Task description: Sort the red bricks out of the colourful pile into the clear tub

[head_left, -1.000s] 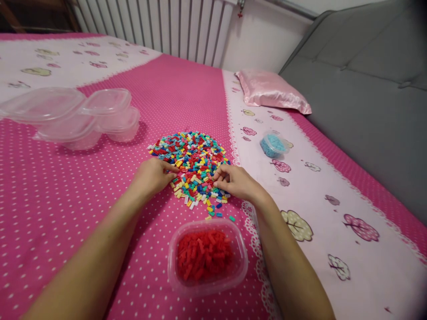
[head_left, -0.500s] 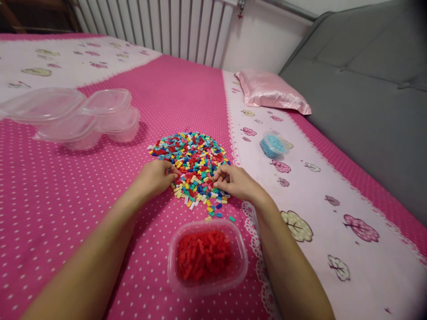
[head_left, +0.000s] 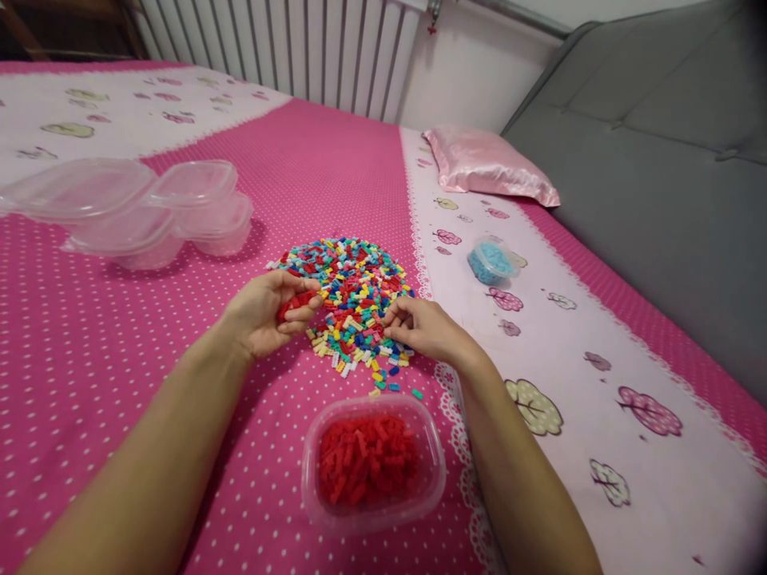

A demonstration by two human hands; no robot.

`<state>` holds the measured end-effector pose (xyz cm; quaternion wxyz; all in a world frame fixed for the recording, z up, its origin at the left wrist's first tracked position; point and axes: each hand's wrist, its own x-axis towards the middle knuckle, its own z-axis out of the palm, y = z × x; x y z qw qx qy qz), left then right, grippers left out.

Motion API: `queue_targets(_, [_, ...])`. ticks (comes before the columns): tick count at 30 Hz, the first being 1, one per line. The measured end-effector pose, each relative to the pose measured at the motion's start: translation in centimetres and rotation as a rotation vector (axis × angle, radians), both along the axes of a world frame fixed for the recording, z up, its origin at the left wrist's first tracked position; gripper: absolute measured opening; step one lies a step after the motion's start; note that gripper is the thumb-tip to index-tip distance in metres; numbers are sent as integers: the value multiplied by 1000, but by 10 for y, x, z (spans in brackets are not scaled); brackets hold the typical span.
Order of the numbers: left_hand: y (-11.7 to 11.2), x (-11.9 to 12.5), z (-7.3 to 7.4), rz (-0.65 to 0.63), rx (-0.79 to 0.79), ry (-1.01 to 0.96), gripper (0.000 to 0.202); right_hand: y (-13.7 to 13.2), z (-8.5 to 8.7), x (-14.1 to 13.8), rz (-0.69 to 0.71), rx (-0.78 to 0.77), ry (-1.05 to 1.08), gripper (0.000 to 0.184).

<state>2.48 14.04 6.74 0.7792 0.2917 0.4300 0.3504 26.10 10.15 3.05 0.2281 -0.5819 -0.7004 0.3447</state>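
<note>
Several red toy bricks [head_left: 296, 304] lie in the curled fingers of my left hand [head_left: 264, 311], whose palm is turned partly up at the left edge of the pile. The pile of small mixed-colour toy bricks [head_left: 359, 275] spreads over the pink bedspread. On its right edge rests my right hand [head_left: 419, 326], fingers bent and thumb near the fingertips; whatever is between them is too small or hidden to make out. Closer to me stands a clear plastic tub [head_left: 440, 471] holding many red bricks [head_left: 367, 459].
Stacked clear plastic containers [head_left: 197, 196] stand on the left. A small tub of light blue bricks [head_left: 492, 262] sits to the right, on the white printed band. Farther back are a pink pillow [head_left: 488, 168], a grey headboard [head_left: 653, 152] and a white radiator [head_left: 288, 52].
My left hand has drawn back slightly and rolled over, so the red bricks in its fingers now show. My right hand and the tubs have stayed in place.
</note>
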Motion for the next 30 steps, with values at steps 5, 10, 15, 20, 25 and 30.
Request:
queue_targets(5, [-1, 2, 2, 56, -20, 43, 26, 0, 0, 1, 6, 7, -1, 8])
queue_targets(10, [-3, 6, -7, 57, 163, 208, 17, 0, 0, 1, 10, 14, 5, 7])
queue_targets(15, [-2, 3, -18, -69, 582, 827, 21, 0, 1, 0, -1, -2, -4, 8])
queue_targets(20, [-1, 0, -22, -254, 673, 1191, 22, -1, 1, 0, 6, 0, -1, 8])
queue_targets(25, [-1, 0, -24, -309, 744, 1276, 12, 0, 1, 0, 13, -3, 0, 7])
queue_targets(30, [-1, 1, -22, -340, 767, 1283, 13, 0, 2, 0, 11, -4, 4, 7])
